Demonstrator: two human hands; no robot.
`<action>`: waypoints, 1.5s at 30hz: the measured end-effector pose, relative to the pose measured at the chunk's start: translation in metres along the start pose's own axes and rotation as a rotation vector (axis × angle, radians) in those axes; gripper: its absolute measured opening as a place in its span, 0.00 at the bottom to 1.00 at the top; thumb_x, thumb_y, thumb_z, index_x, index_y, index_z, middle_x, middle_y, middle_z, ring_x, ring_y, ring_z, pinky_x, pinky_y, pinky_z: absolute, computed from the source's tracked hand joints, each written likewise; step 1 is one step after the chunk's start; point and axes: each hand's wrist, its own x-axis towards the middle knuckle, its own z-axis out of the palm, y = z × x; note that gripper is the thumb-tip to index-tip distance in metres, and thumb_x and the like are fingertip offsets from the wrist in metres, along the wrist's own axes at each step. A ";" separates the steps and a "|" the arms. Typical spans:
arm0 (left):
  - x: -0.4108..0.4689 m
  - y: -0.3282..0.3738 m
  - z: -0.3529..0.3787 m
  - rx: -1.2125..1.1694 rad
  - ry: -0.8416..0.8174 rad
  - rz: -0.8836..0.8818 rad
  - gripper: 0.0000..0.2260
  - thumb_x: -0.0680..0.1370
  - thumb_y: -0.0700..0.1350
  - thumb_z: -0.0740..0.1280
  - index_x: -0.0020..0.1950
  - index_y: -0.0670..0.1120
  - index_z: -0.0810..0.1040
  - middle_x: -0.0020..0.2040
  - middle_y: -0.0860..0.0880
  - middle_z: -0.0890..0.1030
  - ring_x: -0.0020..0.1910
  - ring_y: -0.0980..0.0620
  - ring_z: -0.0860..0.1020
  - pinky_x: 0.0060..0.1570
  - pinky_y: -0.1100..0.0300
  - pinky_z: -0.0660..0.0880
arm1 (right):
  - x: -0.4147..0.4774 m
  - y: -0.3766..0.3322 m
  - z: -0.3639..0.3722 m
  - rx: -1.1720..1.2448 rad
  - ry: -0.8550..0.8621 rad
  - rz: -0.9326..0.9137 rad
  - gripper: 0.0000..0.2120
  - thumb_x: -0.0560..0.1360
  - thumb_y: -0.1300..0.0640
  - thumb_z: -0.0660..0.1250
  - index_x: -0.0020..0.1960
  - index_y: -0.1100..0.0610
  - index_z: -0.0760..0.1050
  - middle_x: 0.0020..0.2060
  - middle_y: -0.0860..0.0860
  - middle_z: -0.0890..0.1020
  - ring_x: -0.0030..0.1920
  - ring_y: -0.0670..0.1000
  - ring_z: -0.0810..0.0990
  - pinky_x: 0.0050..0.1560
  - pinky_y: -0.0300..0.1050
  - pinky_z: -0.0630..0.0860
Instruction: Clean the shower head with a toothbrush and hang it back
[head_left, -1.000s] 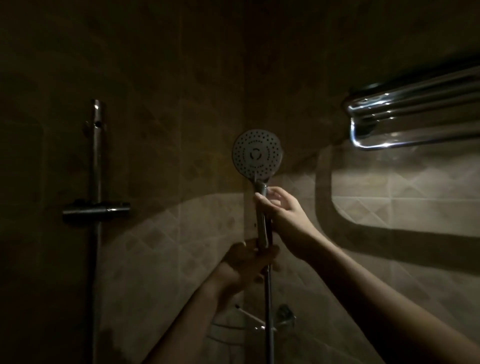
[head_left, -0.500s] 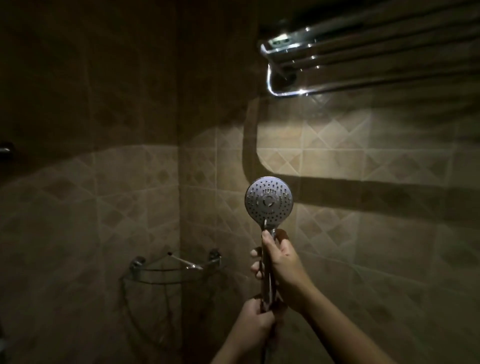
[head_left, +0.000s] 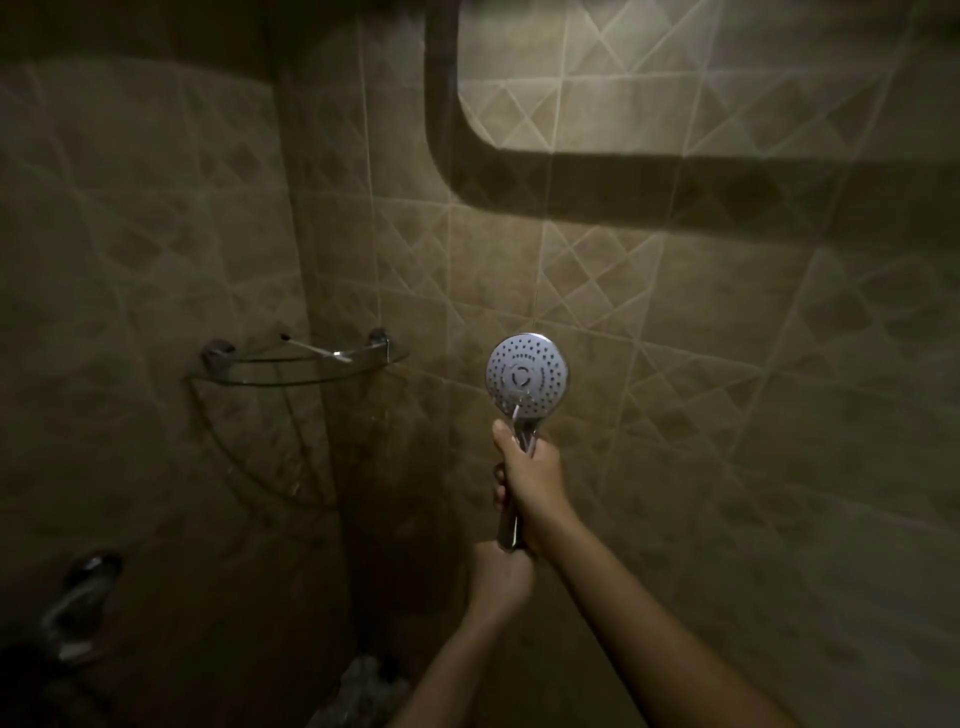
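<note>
The round chrome shower head (head_left: 526, 375) stands upright in front of the tiled wall, its nozzle face turned toward me. My right hand (head_left: 531, 480) grips its handle just under the head, thumb on the left side. Directly below, my left hand (head_left: 501, 574) is curled around the bottom end of the handle; the hose is hidden in the dark. A thin stick with a pale tip, which looks like a toothbrush (head_left: 314, 348), lies on the corner shelf to the left, apart from both hands.
A glass corner shelf (head_left: 296, 378) on chrome brackets sits in the wall corner at the left. A chrome fitting (head_left: 78, 613) shows at the bottom left. Something pale and crumpled (head_left: 363, 686) lies low in the corner. A broad dark shadow crosses the right wall.
The shower head has come down from the wall bar, held in both hands. The view has swung right and downward, so the slide bar and the towel rack have left the frame.
</note>
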 end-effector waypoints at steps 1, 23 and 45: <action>0.000 -0.006 0.001 0.019 -0.006 0.003 0.14 0.71 0.42 0.61 0.47 0.37 0.84 0.45 0.37 0.86 0.49 0.39 0.84 0.40 0.50 0.74 | -0.002 0.004 -0.002 0.009 0.019 0.020 0.13 0.80 0.49 0.67 0.41 0.55 0.72 0.23 0.49 0.71 0.23 0.49 0.70 0.26 0.43 0.67; -0.036 -0.016 -0.021 -0.178 -0.204 -0.231 0.18 0.69 0.50 0.72 0.54 0.41 0.83 0.45 0.45 0.86 0.40 0.49 0.84 0.31 0.61 0.75 | -0.019 -0.004 -0.021 -0.173 -0.474 0.019 0.21 0.71 0.40 0.73 0.52 0.57 0.80 0.39 0.58 0.82 0.41 0.56 0.84 0.48 0.52 0.83; -0.027 -0.007 -0.042 -0.101 -0.199 -0.098 0.21 0.80 0.42 0.63 0.72 0.39 0.64 0.42 0.50 0.71 0.39 0.55 0.73 0.42 0.58 0.73 | -0.027 0.004 -0.012 -0.239 -0.177 -0.209 0.22 0.67 0.45 0.79 0.40 0.62 0.74 0.33 0.52 0.75 0.36 0.50 0.75 0.39 0.42 0.75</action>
